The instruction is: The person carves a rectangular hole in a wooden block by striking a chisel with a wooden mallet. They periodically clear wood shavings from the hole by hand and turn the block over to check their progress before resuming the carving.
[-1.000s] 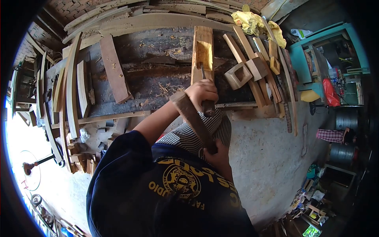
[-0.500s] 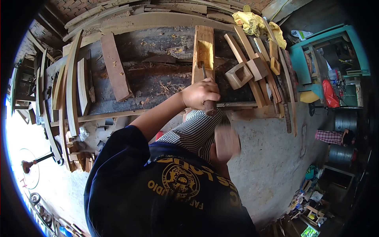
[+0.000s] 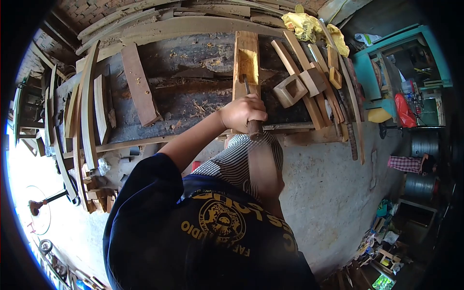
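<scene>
My left hand [image 3: 243, 112] is closed around a chisel, whose round wooden handle [image 3: 255, 130] sticks out towards me. The chisel's thin metal blade reaches into a recess cut in a pale wooden block [image 3: 239, 89]. That block lies on the dark workbench [image 3: 188, 48], its near end partly covered by my hand. In my right hand [image 3: 277, 185] is a wooden mallet [image 3: 262, 164], smeared by motion, with its head close to the butt of the chisel handle. Whether the two touch I cannot tell. My right fingers are partly hidden behind the mallet.
A brown board [image 3: 139, 84] lies left on the bench, beside long strips [image 3: 90, 106]. To the right are a hollowed wooden block [image 3: 290, 91], another block [image 3: 313, 81] and several sticks. A yellow bag [image 3: 302, 26] and a teal cabinet [image 3: 369, 72] stand beyond. Shavings are scattered about.
The mallet has swung up and left, from beside my lap to close by the chisel's butt. My left hand and the chisel stay in nearly the same place.
</scene>
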A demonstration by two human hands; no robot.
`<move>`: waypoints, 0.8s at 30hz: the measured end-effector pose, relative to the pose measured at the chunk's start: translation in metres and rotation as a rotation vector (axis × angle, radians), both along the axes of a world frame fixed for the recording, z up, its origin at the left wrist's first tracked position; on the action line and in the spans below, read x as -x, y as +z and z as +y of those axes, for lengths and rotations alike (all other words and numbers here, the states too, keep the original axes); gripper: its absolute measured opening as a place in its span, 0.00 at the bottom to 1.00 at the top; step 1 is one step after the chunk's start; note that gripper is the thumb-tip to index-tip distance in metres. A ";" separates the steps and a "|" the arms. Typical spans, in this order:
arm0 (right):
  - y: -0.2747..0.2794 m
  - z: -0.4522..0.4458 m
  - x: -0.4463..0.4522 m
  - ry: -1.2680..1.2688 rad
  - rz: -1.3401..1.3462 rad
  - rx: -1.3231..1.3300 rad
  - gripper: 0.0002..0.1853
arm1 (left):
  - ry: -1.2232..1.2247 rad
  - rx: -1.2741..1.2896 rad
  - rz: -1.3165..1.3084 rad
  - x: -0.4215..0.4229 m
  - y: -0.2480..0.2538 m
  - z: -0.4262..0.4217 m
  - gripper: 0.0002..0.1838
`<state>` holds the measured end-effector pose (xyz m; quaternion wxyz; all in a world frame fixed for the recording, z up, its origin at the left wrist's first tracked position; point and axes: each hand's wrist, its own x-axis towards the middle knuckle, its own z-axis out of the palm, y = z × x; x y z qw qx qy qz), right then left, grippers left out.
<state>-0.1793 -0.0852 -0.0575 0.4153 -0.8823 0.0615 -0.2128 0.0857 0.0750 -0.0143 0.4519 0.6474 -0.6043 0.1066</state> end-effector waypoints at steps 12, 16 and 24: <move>0.000 0.011 -0.018 0.048 -0.263 -0.045 0.16 | 0.003 -0.027 0.019 -0.001 -0.004 0.002 0.17; 0.032 0.015 -0.029 -0.057 0.327 -0.092 0.18 | -0.037 -0.028 0.055 -0.004 -0.009 0.005 0.20; 0.033 0.014 -0.006 0.044 0.268 -0.125 0.19 | 0.006 0.085 0.016 -0.004 -0.009 0.003 0.14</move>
